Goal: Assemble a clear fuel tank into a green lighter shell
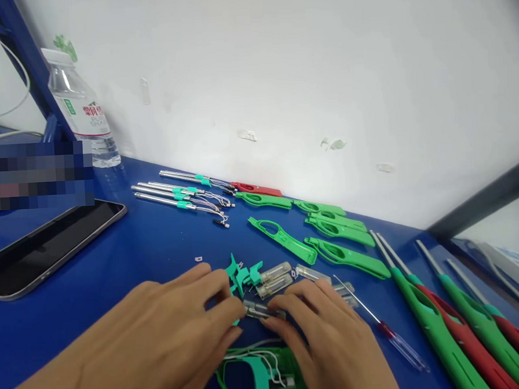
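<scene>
- A clear tube [260,310] is pinched between the left hand [162,339] and right hand [332,341] fingertips.
- It is laid left-right, nearly level.

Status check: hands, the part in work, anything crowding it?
Left hand and right hand pinch a clear tube part together. Open green shell beneath. Screwdriver and teal pieces close by.

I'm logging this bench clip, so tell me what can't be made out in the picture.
Head view only:
- Clear part between the left hand and right hand: mostly hidden by fingertips.
- Open green shell: cut off by the bottom edge, partly under the right hand.
- Pixelated block at left: blurred out.
- Bottle label: too small to read.
</scene>
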Demonstrator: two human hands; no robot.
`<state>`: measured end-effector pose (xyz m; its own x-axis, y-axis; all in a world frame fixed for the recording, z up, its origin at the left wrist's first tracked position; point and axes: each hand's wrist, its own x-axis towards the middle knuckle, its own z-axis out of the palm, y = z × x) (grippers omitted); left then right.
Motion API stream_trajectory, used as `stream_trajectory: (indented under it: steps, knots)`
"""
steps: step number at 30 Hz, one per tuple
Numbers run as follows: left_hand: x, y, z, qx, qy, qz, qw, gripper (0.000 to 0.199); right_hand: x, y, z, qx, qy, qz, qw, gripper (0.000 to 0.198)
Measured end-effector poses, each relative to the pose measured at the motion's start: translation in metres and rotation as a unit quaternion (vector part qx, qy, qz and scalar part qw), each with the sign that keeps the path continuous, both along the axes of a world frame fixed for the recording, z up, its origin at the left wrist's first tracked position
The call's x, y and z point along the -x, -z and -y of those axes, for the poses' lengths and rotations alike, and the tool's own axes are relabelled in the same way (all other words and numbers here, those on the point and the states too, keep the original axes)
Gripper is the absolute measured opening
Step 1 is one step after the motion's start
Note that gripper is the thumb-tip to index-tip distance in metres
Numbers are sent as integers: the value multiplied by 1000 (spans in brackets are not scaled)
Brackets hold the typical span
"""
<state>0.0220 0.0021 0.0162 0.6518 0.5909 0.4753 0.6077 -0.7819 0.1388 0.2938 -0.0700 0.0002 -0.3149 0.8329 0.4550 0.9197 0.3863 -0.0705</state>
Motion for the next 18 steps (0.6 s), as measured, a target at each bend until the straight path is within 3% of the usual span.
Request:
stream_trajectory:
  steps: [2, 4, 10, 16, 18]
  knots:
    - [-8, 0, -1, -52, 35, -7, 998, 75, -3, -2, 1, -10, -7, 15, 1000, 11]
    - [-14, 2, -2, -84, 49, -21, 995, 77, -6, -8, 4, -18, 14, 6, 1000, 20]
    - [-19, 16, 1, -16, 45, -22, 999, 68, -23, -31, 14, -7, 61, -49, 997, 18]
    - [-35, 20, 0, 26, 90, 4, 996, 31, -28, -39, 15, 36, 54, -72, 995, 32]
    - [-37, 21, -1, 35, 97, -2, 995, 29, -25, -40, 15, 55, 64, -93, 992, 29]
